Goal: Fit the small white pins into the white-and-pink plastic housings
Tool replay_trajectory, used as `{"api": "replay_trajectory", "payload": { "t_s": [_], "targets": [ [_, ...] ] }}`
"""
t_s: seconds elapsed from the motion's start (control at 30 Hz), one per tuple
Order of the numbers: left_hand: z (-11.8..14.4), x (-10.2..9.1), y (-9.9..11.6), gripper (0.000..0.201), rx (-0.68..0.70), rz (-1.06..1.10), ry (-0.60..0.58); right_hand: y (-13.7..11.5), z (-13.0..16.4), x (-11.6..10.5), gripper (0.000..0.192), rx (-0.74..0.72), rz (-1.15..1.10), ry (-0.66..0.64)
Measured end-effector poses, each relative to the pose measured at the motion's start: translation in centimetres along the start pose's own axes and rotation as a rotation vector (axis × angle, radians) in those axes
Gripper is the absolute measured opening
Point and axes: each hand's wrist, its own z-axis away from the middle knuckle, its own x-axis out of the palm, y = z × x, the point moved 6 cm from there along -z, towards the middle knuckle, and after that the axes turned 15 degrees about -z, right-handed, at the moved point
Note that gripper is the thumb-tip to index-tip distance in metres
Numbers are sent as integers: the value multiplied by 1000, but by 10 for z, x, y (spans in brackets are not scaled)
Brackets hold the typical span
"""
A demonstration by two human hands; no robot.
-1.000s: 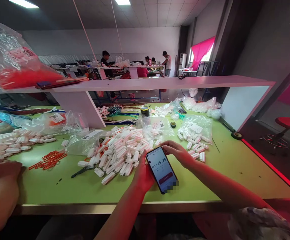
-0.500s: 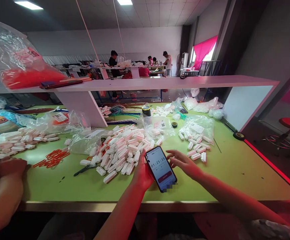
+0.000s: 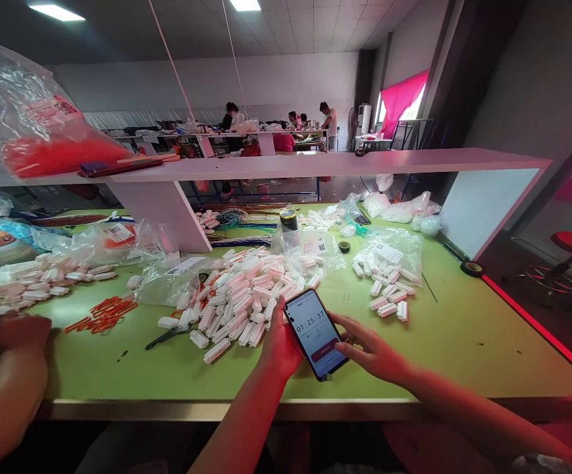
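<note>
I see a black smartphone (image 3: 315,333) with a lit timer screen held just above the near edge of the green bench (image 3: 463,329). My left hand (image 3: 278,342) has its grip closed round the phone's left edge, tilting it screen-up. My right hand (image 3: 372,349) is loosely open, fingers spread, fingertips touching the phone's right edge near its lower end; it grasps nothing. Just left and beyond lies a heap of white plastic connector housings (image 3: 236,296). A smaller cluster of white housings (image 3: 387,296) lies to the far right. Another person's hand (image 3: 16,332) rests at the near left.
</note>
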Motion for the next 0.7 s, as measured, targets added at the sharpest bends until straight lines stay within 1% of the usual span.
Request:
{"api": "replay_trajectory", "payload": {
  "t_s": [0.13,0.23,0.33,0.43,0.6,0.7],
  "targets": [
    [-1,-2,0,60,6,-4,11,-4,3,0,57,-33,29,2],
    [-3,-4,-1,61,3,1,-3,-6,5,1,58,-51,28,1],
    [-5,-4,-2,62,-12,30,-31,-6,6,2,57,-35,13,6],
    [-5,-5,-3,62,-25,40,-23,-5,6,2,56,-20,-16,12],
    [-7,-6,-3,63,-22,58,-22,-5,4,1,51,-54,-18,25],
    [-8,-6,-3,61,-5,65,-16,-4,2,1,50,-50,-11,33]
  ]
}}
